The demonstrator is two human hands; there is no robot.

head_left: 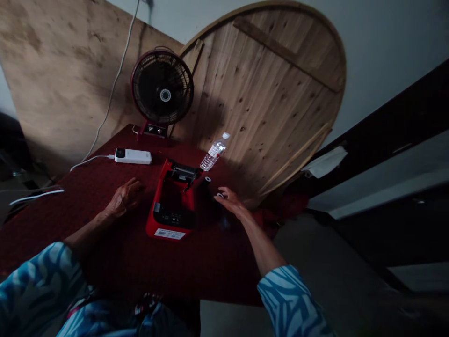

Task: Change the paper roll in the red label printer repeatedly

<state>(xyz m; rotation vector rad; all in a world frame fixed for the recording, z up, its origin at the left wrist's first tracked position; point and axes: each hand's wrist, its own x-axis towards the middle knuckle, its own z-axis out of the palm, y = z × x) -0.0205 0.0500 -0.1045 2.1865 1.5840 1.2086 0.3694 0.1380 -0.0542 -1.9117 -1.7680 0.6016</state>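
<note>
A red and black label printer (170,199) rests on the dark red table with its top open, showing a dark roller inside. To its left, my left hand (128,196) lies on the tabletop with fingers stretched out and nothing in it. My right hand (229,201) is on the printer's right side, thumb and fingers closed on a small roll with a white ring-shaped end (220,195); its body is too dark to make out. Close by is another small roll with a white end (208,179). A clear water bottle (213,152) stands behind them.
A white power bank (133,156) with a plugged-in cable lies at the back left of the table (115,252). Behind it stands a dark red fan (162,89). A large round wooden tabletop (266,89) leans against the wall. The table's right edge drops to the floor.
</note>
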